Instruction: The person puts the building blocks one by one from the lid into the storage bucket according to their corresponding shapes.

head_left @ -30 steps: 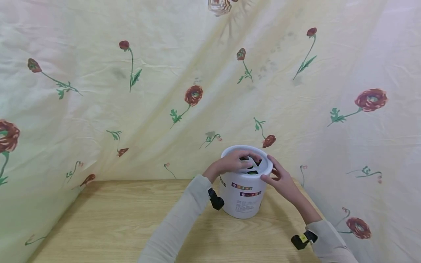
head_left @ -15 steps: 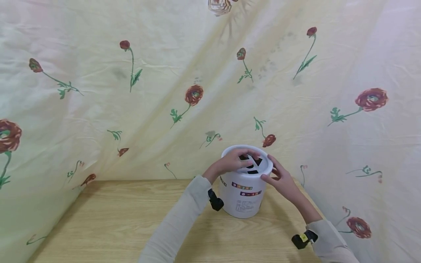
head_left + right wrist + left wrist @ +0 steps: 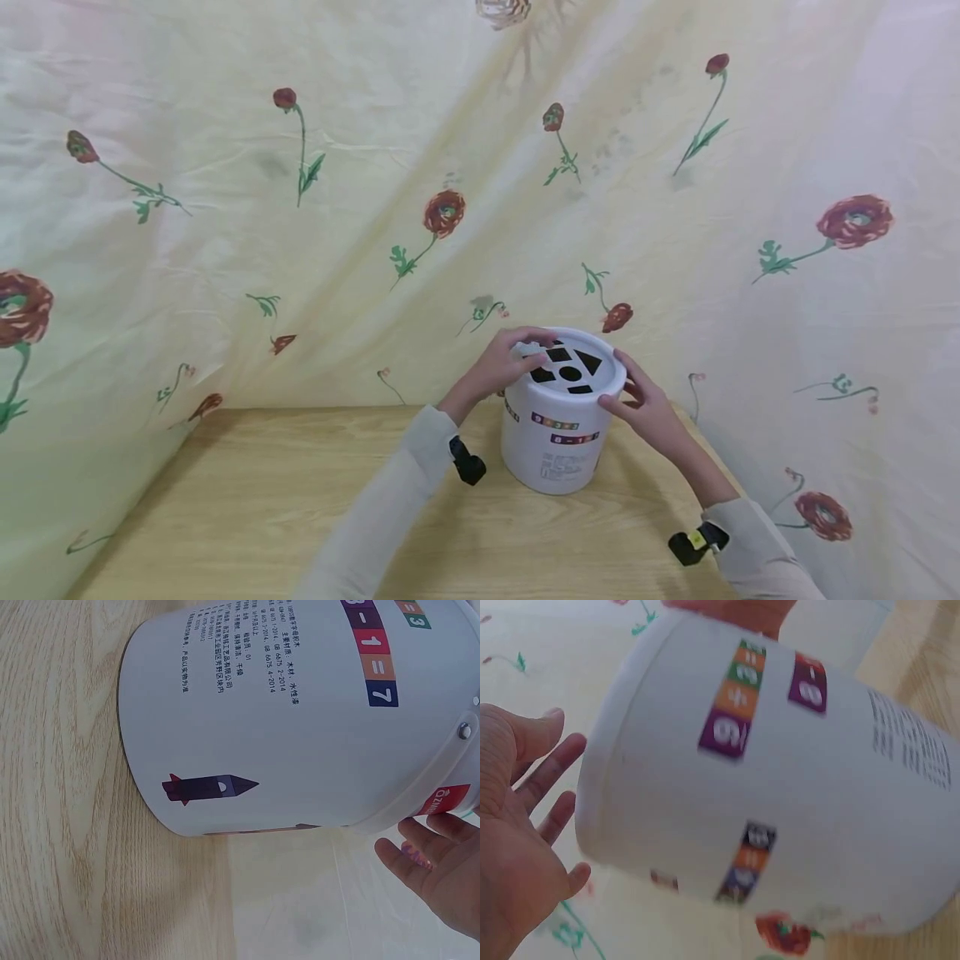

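A white plastic bucket (image 3: 558,446) with coloured number stickers stands on the wooden table (image 3: 262,500). Its white lid (image 3: 592,385) has black shape holes: a triangle, a circle and squares. My left hand (image 3: 498,362) rests against the lid's left rim, and in the left wrist view the left hand (image 3: 517,825) lies flat-fingered beside the bucket (image 3: 795,772). My right hand (image 3: 647,406) touches the lid's right rim with straight fingers. Only the fingertips (image 3: 439,862) show in the right wrist view, just under the rim of the bucket (image 3: 300,712).
A cream cloth printed with red flowers (image 3: 300,208) hangs close behind and to both sides of the table. Bare wood stretches left and in front of the bucket. The table's right edge runs near my right forearm (image 3: 712,500).
My left hand has slid off the top of the lid to its left rim, so the shape holes now show. The right hand stays at the right rim.
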`<control>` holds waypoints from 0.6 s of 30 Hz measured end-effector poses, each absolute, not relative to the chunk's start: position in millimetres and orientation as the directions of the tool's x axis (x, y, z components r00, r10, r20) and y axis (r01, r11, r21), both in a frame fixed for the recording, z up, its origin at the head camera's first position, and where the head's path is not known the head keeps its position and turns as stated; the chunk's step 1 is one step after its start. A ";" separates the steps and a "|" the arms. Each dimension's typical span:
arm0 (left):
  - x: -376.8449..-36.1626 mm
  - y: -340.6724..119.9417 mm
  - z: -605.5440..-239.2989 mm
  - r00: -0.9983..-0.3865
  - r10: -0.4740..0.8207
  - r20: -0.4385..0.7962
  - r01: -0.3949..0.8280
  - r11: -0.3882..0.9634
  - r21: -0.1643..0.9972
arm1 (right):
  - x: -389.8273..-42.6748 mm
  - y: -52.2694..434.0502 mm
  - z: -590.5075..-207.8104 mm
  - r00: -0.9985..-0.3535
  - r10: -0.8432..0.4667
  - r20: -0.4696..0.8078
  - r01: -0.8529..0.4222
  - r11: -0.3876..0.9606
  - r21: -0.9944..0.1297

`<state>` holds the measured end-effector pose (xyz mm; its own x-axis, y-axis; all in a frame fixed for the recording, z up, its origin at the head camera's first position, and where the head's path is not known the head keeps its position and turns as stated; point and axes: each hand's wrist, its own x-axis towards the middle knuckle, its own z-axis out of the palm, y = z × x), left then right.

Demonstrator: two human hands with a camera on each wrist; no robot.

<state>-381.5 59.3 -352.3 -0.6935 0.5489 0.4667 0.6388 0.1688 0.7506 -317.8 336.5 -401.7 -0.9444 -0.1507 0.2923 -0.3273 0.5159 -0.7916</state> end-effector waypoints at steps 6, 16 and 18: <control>-389.8 27.6 -374.0 -0.787 0.399 0.471 0.584 0.234 0.777 | -319.0 335.8 -402.7 -0.943 -0.148 0.297 -0.329 0.526 -0.784; -403.9 -16.9 -450.7 -0.910 0.066 0.410 0.407 0.337 0.849 | -321.4 335.3 -404.6 -0.946 -0.138 0.294 -0.320 0.545 -0.775; -403.1 -21.9 -466.6 -0.932 0.014 0.363 0.343 0.365 0.866 | -321.2 334.6 -404.3 -0.945 -0.139 0.295 -0.322 0.544 -0.775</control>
<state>-403.1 -21.9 -466.6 -0.9316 0.0136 0.3632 0.3428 0.3649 0.8656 -321.2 334.6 -404.3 -0.9453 -0.1393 0.2950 -0.3220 0.5437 -0.7751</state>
